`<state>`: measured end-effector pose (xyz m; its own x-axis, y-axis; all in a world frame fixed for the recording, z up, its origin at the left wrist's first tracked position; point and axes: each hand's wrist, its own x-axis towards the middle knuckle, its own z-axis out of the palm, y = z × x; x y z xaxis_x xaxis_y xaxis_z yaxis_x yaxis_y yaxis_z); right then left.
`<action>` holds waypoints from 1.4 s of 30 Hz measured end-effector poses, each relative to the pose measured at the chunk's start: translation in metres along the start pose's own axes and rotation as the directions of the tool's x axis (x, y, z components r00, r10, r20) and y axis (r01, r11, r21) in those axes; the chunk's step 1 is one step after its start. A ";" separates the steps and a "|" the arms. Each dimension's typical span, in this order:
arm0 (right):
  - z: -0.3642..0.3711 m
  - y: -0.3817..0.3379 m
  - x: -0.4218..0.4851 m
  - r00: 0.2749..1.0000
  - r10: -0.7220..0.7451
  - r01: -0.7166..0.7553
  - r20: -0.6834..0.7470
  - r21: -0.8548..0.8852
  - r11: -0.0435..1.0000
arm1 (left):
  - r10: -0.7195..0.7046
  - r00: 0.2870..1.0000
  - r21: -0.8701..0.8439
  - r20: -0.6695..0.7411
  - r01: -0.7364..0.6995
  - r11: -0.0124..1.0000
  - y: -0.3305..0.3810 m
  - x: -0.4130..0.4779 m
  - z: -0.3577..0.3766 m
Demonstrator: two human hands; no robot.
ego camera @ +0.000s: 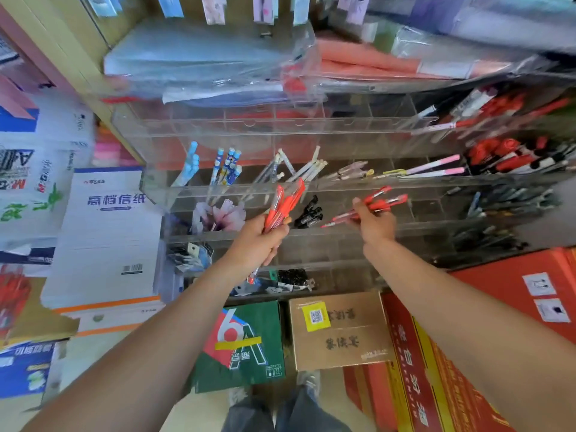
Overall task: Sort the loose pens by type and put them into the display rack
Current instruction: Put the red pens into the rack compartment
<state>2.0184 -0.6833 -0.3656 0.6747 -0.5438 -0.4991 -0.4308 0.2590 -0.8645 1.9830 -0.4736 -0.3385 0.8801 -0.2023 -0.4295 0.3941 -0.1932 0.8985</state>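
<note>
Red pens (282, 207), capped and clear-barrelled; left hand (258, 241) fingers clamp one bundle; right hand (375, 224) fingers another.

pale floor (205, 406) under stacked cardboard boxes (339, 332), paper reams (103, 232) at left, plastic-wrapped folders (202, 57) above

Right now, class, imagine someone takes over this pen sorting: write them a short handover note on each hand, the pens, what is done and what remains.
Left hand: grips a bundle of red pens, upright, in front of the clear display rack.
Right hand: pinches a few more red pens at the rack's middle tier, right of the black pens.
Done: several slots already hold sorted pens.
Left: neither red lot is in a slot yet; they likely belong together.
</note>
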 end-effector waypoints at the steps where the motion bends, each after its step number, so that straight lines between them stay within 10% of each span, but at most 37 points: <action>1: 0.002 0.004 0.004 1.000 0.005 -0.005 0.002 -0.023 1.000 | 0.000 1.000 0.005 0.009 0.000 1.000 -0.001 0.001 0.000; 16: -0.003 0.028 0.028 1.000 -0.006 0.011 0.021 -0.264 0.964 | -0.069 0.991 0.058 0.118 0.063 0.996 -0.007 0.007 -0.001; 21: -0.016 0.020 0.006 0.948 -0.288 0.231 -0.132 -0.335 0.913 | -0.056 0.982 0.090 0.182 0.040 0.995 -0.003 0.006 0.007; 25: -0.018 0.015 -0.031 0.956 -0.174 0.208 0.234 -0.129 0.969 | -0.072 0.964 0.121 0.255 0.042 0.992 0.000 0.006 0.015; 31: -0.012 0.019 -0.053 0.739 0.107 -0.051 0.665 -0.104 0.993 | -0.128 0.879 0.252 0.458 0.010 0.968 0.007 0.000 0.029; 42: -0.042 -0.003 -0.028 0.929 0.070 -0.082 0.364 0.018 0.996 | -0.210 0.937 0.216 0.279 0.152 0.965 0.004 0.007 0.030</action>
<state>1.9758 -0.7019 -0.3468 0.8147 -0.1967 -0.5455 -0.4735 0.3174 -0.8216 1.9829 -0.5048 -0.3403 0.6680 -0.4169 -0.6164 0.4569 -0.4241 0.7819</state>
